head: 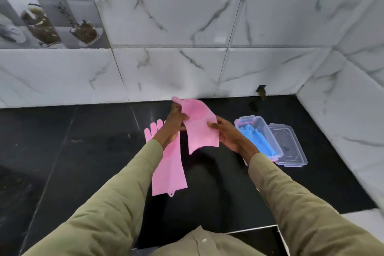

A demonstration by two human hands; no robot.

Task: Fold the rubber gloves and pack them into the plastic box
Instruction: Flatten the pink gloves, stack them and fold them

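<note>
Both hands hold a pink rubber glove (199, 124) in the air above the black counter, bent over on itself. My left hand (174, 122) grips its left edge near the fingers. My right hand (226, 133) pinches its right edge. A second pink glove (170, 170) lies flat on the counter under my left forearm, fingers toward the wall. At the right stands a clear plastic box (270, 133) with blue gloves (255, 137) inside it.
The box's clear lid (291, 147) lies on the counter right of the box. A marble-tiled wall (187, 68) rises behind the black counter (83, 151), and another tiled wall closes the right side. The counter's front edge runs near my body.
</note>
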